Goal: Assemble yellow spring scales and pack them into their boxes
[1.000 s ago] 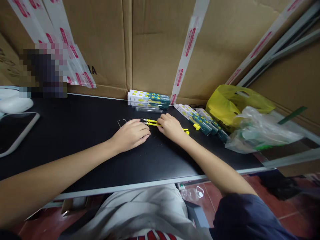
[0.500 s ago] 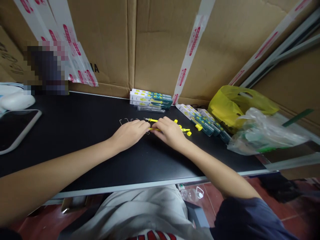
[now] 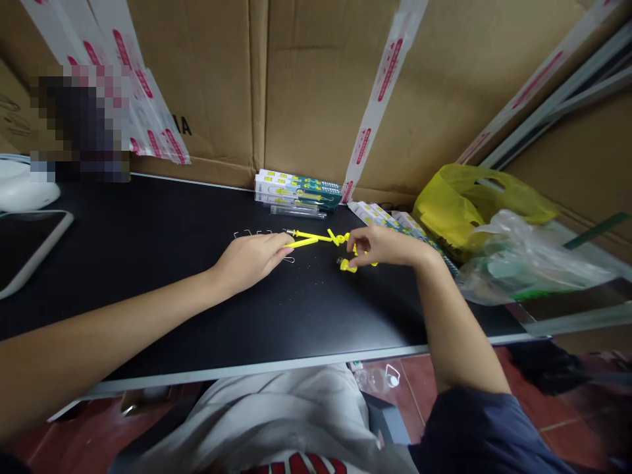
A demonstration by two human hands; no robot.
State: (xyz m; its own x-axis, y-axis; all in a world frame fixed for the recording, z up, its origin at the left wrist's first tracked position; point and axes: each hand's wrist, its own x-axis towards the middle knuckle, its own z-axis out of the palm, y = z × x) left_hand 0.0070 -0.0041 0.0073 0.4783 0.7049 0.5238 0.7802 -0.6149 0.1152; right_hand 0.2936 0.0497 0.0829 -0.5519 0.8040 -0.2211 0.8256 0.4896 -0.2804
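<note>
My left hand [image 3: 254, 260] is closed, pinching one end of a slim yellow plastic rod [image 3: 305, 243] that points right. Another yellow rod [image 3: 313, 236] with a metal tip lies just behind it. My right hand [image 3: 375, 247] is bent down over small yellow parts, its thumb and fingers curved and apart. Close to its thumb tip is a small yellow cap [image 3: 348, 266], with what looks like a fine spring at its left. A yellow ring-shaped piece [image 3: 340, 239] lies left of its fingertips. Bent wire hooks [image 3: 249, 233] lie behind my left hand; other parts are hidden by the right.
Printed boxes [image 3: 296, 189] and a clear tube [image 3: 297, 212] stand along the cardboard at the back. More boxes [image 3: 378, 216] lean right, beside a yellow bag [image 3: 447, 204] and a clear plastic bag [image 3: 523, 263]. A white-edged tablet-like device [image 3: 62, 230] lies far left on the black table [image 3: 276, 329].
My right hand has parted from my left and moved right over the small yellow parts, its fingers now spread. The yellow rod in my left hand has come into view.
</note>
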